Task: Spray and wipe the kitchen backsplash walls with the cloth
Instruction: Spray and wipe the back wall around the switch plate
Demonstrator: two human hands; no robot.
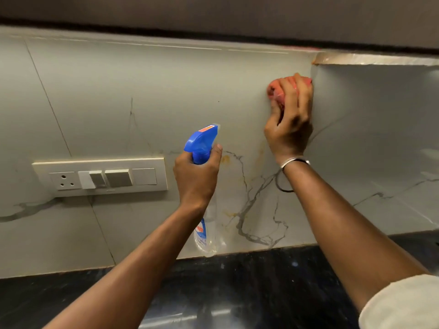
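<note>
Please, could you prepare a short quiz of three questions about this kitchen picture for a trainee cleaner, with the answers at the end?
1. True or false: the right hand presses the cloth onto the wall beside the inner corner.
2. What does the left hand hold? A) a sponge B) a spray bottle C) a brush
3. Fill the gap: the switch panel is on the wall to the ___ of the spray bottle.
Key: 1 true; 2 B; 3 left.
</note>
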